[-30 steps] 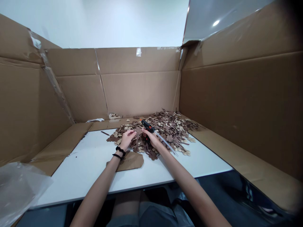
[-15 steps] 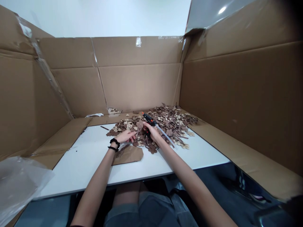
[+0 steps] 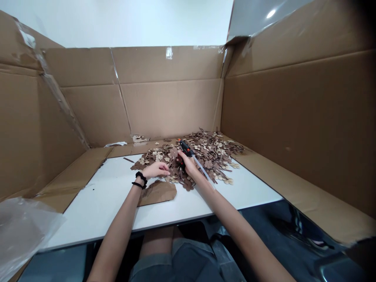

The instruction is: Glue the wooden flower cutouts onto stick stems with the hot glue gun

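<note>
My right hand (image 3: 188, 163) is wrapped round a black hot glue gun (image 3: 186, 149) with orange parts, its nozzle pointing away to the upper left. A pale glue stick (image 3: 202, 169) sticks out of its back, over my forearm. To the left, my left hand (image 3: 157, 170) has its fingers curled in over the near edge of a heap of flower-shaped pieces (image 3: 211, 150), brown and cream. Whatever its fingertips hold is too small to tell. Just below that hand lies a cardboard piece (image 3: 160, 192) with a rough, torn-looking patch.
Cardboard walls (image 3: 170, 102) enclose the white board (image 3: 96, 207) on three sides. Thin dark strips are mixed into the heap, and one strip (image 3: 128, 159) lies apart at its left. A clear plastic bag (image 3: 26, 227) hangs over the left front corner.
My left hand has lifted slightly and its fingers have curled in more, away from the cardboard piece. The glue gun has shifted a little to the right in view, still in my right hand.
</note>
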{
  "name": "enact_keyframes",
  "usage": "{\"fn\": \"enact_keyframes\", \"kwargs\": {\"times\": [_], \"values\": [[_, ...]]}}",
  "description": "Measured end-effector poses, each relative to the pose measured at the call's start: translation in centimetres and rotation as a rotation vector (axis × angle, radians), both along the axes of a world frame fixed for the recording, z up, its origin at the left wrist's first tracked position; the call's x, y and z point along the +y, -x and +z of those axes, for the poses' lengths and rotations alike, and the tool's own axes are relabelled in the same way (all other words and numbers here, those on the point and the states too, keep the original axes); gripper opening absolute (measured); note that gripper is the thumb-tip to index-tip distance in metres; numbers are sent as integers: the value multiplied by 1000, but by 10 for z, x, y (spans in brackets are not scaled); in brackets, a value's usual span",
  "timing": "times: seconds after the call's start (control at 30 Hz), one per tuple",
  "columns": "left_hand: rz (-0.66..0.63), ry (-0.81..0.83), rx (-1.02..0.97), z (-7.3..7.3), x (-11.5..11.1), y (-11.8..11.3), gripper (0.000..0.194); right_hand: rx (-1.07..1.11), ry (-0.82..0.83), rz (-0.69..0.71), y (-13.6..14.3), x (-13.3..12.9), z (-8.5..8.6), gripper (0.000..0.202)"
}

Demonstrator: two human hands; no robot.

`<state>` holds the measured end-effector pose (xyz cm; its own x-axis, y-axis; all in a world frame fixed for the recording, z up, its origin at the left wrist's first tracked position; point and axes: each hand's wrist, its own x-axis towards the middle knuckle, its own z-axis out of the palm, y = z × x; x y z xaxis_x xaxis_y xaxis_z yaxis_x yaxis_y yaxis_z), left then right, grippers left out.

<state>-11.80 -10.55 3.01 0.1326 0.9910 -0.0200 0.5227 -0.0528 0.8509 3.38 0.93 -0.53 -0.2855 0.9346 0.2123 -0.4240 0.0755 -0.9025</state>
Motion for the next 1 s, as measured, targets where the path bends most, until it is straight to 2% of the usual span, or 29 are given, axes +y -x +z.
{"fn": "enact_keyframes", "kwargs": {"times": [0.07, 0.23, 0.5, 0.7, 1.0], "values": [[46, -22, -136, 1, 1, -2, 28, -66, -54, -47, -2, 0, -2, 36], [249, -330, -241, -1, 6, -10, 31, -187, -148, -6, -3, -2, -4, 38], [389, -535, -125, 2, 8, -11, 22, -232, -118, 112, -6, -17, 10, 44], [381, -429, -202, -4, 11, -8, 28, -250, -115, 126, -10, -24, 18, 43], [454, -478, -142, -5, 9, -16, 26, -261, -137, 121, -10, -27, 17, 41]]}}
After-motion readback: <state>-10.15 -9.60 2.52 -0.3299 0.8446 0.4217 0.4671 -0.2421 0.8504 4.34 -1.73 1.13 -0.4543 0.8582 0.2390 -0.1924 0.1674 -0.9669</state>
